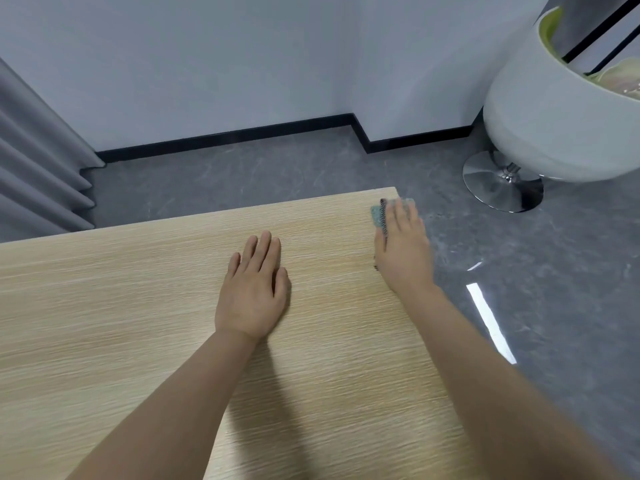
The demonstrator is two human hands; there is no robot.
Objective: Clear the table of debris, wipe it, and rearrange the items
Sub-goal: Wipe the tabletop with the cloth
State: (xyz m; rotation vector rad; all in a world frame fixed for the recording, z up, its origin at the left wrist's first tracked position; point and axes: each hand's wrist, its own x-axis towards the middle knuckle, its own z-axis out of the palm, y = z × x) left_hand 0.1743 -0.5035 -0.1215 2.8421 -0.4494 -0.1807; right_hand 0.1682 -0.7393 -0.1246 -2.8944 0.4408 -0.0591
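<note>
Wipe step underway, looks late: visible table (138, 306) top shows no debris and no items, so rearranging is still left. Right hand (403, 247) presses flat, fingers straight, on the green cloth (377, 216) at the far right corner, partly over the edge. Left hand (254, 292) rests flat mid-table, holding nothing. Wide free surface to the left; chair (554, 126) stands well apart, far right.

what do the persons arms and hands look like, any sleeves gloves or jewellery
Both arms are bare along all the forearm that shows, with no sleeve in view. The left hand and the right hand wear no gloves, and no rings, watch or bracelet show on the fingers or wrists. No markings or cables are visible on either arm.
</note>
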